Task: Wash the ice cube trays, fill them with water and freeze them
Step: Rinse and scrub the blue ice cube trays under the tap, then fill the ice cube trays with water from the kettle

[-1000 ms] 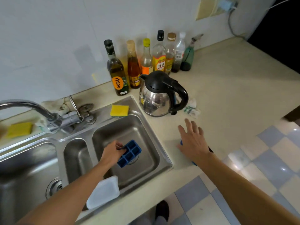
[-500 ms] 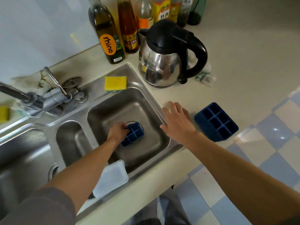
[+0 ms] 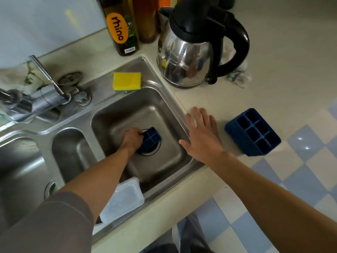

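While the left arm reaches down into the right bowl of the sink (image 3: 164,106), the left hand (image 3: 132,138) grips a small blue ice cube tray (image 3: 152,138) by its near side. The fingers are curled over the tray's edge. The tray is at the bottom of the bowl, right on top of the round drain, with its cups facing up.

The right arm stretches out over the front of the counter (image 3: 282,73). The right hand (image 3: 202,136) is flat, palm down, with straight fingers spread a little, and it holds nothing. It lies where the sink's rim meets the counter. I cannot tell if it is pressing down or only hanging just above. The two hands are apart, with the sink's right wall between them.

Near the right hand, but not touching it, a pile of blue trays (image 3: 254,133) sits by the counter's front edge, cups up.

A shiny kettle (image 3: 187,57) stands on the counter behind the right hand. A yellow sponge (image 3: 127,81) lies on the sink's back rim. A clear plastic box (image 3: 124,198) leans in the bowl's near corner, beside the left forearm.
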Demonstrator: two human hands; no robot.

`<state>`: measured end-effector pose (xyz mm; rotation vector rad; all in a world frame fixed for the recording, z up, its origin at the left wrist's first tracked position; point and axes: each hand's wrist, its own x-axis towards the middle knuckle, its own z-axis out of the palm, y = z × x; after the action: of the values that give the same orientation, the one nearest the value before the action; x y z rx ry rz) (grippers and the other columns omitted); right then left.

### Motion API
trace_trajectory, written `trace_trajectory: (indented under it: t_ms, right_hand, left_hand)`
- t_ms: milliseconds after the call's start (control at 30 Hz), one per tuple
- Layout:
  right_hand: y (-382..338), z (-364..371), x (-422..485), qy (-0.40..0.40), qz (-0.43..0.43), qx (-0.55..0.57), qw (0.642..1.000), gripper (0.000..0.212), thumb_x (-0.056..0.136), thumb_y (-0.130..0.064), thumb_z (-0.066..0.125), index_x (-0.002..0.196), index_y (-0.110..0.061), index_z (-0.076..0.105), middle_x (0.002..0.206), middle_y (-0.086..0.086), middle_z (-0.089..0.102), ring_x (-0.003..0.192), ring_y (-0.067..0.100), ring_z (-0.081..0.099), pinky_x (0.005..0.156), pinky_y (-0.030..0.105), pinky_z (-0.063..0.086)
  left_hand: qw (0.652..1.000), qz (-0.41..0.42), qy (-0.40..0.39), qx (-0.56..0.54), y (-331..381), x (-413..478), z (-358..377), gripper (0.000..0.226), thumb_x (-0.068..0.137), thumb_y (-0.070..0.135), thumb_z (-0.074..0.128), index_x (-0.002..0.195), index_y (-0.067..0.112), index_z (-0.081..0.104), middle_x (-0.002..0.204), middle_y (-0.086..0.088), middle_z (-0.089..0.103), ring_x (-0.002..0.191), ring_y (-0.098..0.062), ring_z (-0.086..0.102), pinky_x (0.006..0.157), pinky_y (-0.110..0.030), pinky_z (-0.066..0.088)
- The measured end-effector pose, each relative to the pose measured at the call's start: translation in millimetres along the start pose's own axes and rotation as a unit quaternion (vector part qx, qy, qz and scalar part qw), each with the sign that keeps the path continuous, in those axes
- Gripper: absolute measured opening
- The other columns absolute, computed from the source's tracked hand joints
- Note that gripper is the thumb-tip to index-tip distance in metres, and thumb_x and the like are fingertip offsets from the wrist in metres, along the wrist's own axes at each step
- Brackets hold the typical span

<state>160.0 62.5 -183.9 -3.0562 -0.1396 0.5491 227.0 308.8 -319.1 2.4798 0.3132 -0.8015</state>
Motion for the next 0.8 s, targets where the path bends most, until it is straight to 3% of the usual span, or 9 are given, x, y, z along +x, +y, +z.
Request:
trace_trajectory:
  t_ms: [267,500,700,800]
  right_hand:
    - [2,6,1,0.002,-0.005,-0.027,1.0,0.097,0.095,-0.065,0.049,0.16,-0.016,-0.002,0.169,0.015,-0.011,0.156,0.038,-0.01,0.127,0.055,0.003]
    - [8,3,1,0.01,-0.02,0.004,1.0,0.092,0.094,-0.067,0.049,0.159,-0.019,0.006,0.17,0.012,-0.003,0.157,0.035,-0.006,0.126,0.051,0.003]
    - [15,-9,1,0.004,-0.04,0.053,0.998,0.085,0.094,-0.068,0.047,0.158,-0.021,0.017,0.17,0.009,0.006,0.156,0.032,0.001,0.123,0.047,0.005]
    - [21,-17,2,-0.013,-0.045,0.113,0.993,0.086,0.093,-0.067,0.051,0.158,-0.021,0.02,0.168,0.006,0.013,0.155,0.028,0.008,0.123,0.043,0.011]
  left_hand:
    - [1.0,0.009,-0.004,0.016,-4,-4,-1,0.021,0.098,0.015,0.058,0.113,0.009,0.072,0.113,-0.017,0.071,0.105,-0.033,0.067,0.075,-0.032,0.047]
    - [0.999,0.0,-0.012,-0.039,6,-15,-15,0.023,0.098,0.022,0.062,0.117,0.012,0.066,0.12,-0.014,0.067,0.109,-0.029,0.064,0.076,-0.029,0.047]
    - [0.997,-0.007,0.009,-0.078,18,-36,-38,0.032,0.098,0.024,0.063,0.126,0.009,0.065,0.125,-0.014,0.067,0.118,-0.029,0.062,0.1,-0.036,0.047]
    - [0.994,-0.002,0.014,-0.106,24,-51,-49,0.028,0.096,0.022,0.066,0.121,0.008,0.068,0.122,-0.014,0.069,0.116,-0.03,0.063,0.105,-0.039,0.048]
